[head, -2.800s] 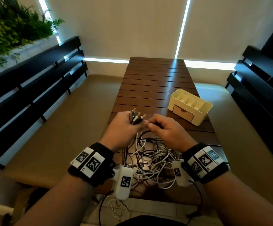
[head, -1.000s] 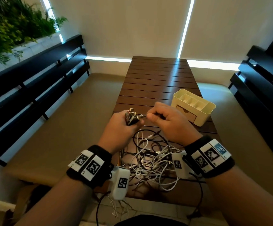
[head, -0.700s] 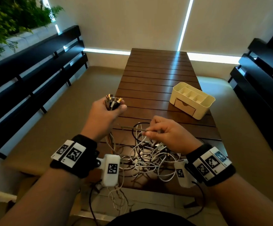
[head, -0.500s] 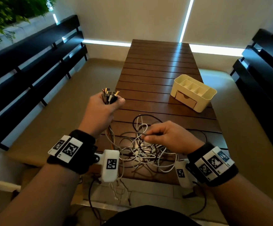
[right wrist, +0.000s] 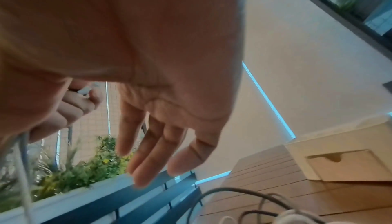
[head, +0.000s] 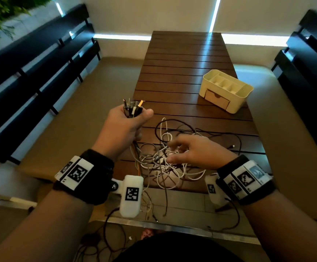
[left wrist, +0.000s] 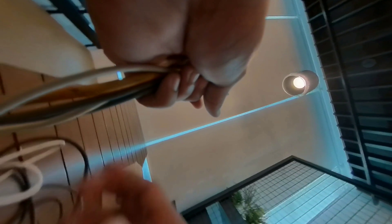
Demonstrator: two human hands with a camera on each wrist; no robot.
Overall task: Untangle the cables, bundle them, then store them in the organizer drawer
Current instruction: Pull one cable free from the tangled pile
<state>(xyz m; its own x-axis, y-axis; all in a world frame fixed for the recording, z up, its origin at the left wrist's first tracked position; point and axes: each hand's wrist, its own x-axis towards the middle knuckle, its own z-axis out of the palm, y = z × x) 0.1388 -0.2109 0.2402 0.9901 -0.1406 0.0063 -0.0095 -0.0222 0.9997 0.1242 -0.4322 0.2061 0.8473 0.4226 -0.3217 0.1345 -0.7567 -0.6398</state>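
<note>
My left hand is raised off the table's left edge and grips a bunch of cable plug ends, which stick up out of the fist; the gripped cables run down from it. A tangle of white and dark cables lies on the wooden table near its front edge. My right hand hovers over the tangle with fingers spread and relaxed, holding nothing. The cream organizer with its small drawer shut stands at the table's right side.
Dark slatted benches run along both sides, with beige cushions between them and the table. Some cables hang over the table's front edge toward the floor. Plants sit at the far left.
My right hand let go of the cable it was pinching and opened over the tangle. My left hand moved left and stayed raised with the plug ends.
</note>
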